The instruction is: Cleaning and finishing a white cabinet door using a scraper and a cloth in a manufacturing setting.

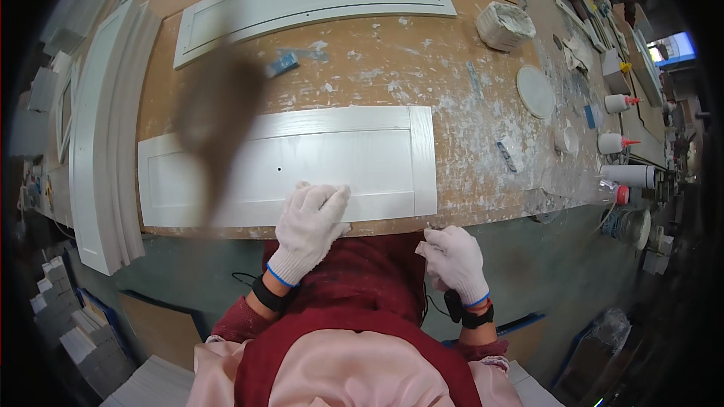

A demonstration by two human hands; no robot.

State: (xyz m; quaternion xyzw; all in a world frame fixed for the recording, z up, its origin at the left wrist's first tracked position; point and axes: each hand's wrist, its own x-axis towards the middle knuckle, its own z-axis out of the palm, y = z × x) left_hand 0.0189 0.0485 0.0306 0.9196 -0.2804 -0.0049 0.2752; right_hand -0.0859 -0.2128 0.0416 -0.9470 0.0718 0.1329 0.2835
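Note:
A white framed panel [347, 162] with a small dark hole lies flat along the near edge of the workbench. My left hand [309, 222], in a white knit glove, rests on the panel's near rail with its fingers curled; anything beneath them is hidden. Just off the bench edge, right of the panel, my right hand [456, 260] wears a matching glove. Its thumb and fingers are pinched together near a tiny object too small to name.
A second white panel [324, 1] lies at the back, near a blue block [283, 64]. Stacked panels [102, 136] stand at left. To the right are a white tub [505, 26], a round lid [535, 92] and red-tipped glue bottles [618, 143]. A blurred brown shape [219, 105] covers part of the view.

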